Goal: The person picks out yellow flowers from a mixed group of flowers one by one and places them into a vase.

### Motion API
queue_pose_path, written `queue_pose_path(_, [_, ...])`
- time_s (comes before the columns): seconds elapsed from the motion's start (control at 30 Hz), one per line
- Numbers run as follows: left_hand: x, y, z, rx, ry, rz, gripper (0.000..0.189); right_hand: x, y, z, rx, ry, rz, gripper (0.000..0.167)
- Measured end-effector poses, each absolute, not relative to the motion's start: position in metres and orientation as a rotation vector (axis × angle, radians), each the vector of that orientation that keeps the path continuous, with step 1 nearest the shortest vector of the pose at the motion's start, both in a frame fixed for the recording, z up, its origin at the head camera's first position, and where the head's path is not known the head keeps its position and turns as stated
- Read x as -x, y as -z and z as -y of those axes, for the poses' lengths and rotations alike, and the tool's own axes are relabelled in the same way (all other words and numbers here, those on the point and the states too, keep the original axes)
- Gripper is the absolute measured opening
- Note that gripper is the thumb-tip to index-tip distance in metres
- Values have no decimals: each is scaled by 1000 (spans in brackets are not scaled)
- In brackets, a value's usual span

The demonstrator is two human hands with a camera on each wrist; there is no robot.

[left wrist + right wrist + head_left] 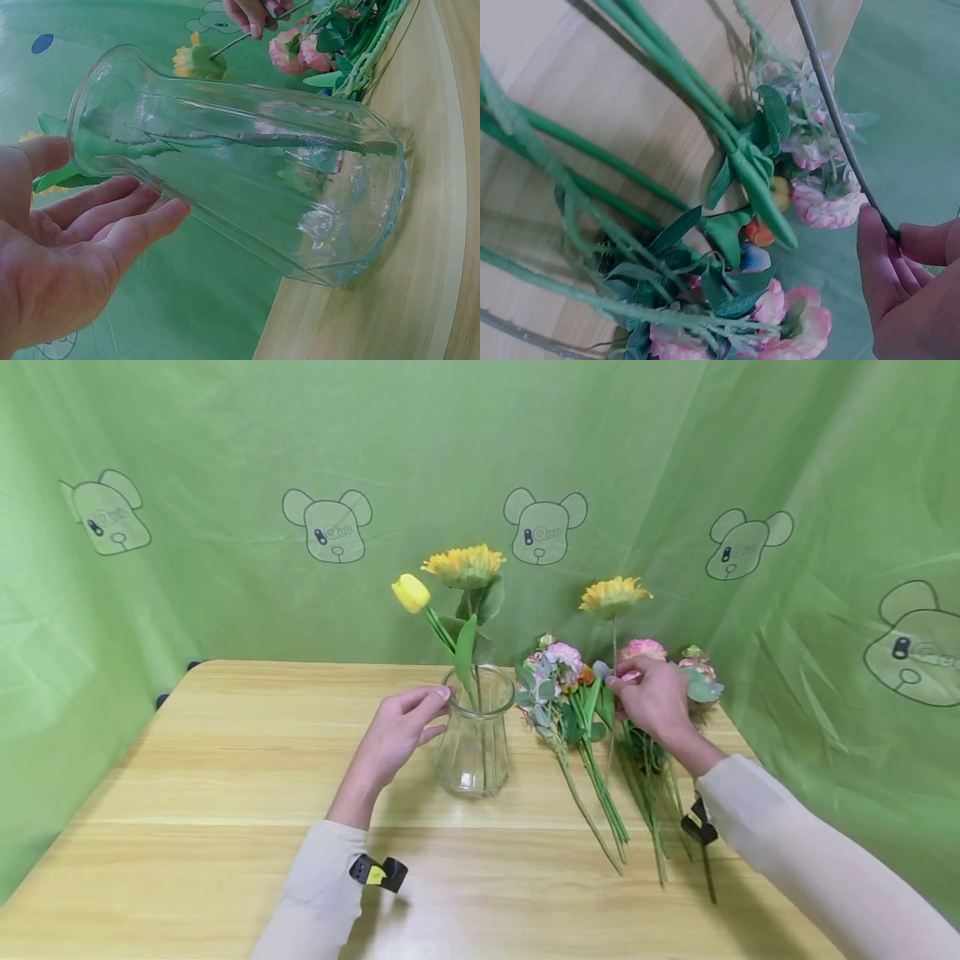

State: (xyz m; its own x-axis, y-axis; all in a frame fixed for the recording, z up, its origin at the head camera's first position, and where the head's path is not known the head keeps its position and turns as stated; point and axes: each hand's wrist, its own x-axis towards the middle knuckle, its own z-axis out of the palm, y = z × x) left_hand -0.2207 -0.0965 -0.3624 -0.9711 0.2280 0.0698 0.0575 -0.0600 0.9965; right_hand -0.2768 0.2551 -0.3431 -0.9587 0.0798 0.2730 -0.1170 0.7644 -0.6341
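A clear glass vase [472,760] stands upright on the table, holding a yellow tulip [411,593] and a sunflower [465,567], their stems inside the glass. My left hand [401,727] is at the vase's left side, thumb at the rim and the other fingers loosely extended beside the neck [131,169]. Over to the right, my right hand [652,697] pinches the thin stem [832,105] of a second sunflower [615,598] between thumb and fingers. That bloom is upright, raised above the flowers lying on the table.
Several artificial flowers lie right of the vase: a pale pink and lilac spray [558,664], green-stemmed flowers [600,785] and pink blooms [643,649]. Their stems point toward the near edge. Green fabric [435,435] with bear-head drawings hangs behind the wooden table [247,760] and at its sides.
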Motion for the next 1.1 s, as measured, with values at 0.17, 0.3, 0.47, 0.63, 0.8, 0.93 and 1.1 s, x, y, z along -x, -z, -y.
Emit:
queue_pose_path(0.17, [220,363,97,-313,-2179,-2069,52,273,341,-248,-21,-1044,2721,20])
queue_pose_path(0.3, [221,363,97,-313,-2180,-2068,52,269,338,-244,-23,-1140,2739,22])
queue_pose_path(0.47, [221,364,97,-315,-2188,-2068,50,267,335,-240,-1,-1254,2751,25])
queue_pose_path(0.63, [221,364,97,-309,-2186,-2069,49,268,335,-241,46,-1330,2745,29])
queue_pose_path(0.8, [221,364,97,-306,-2185,-2066,49,269,335,-243,65,-1399,2726,30])
queue_pose_path(0.93, [222,364,97,-307,-2183,-2069,49,269,334,-243,71,-1475,2703,30])
queue_pose_path(1.1, [222,364,97,-315,-2180,-2073,49,270,330,-239,66,-1532,2690,30])
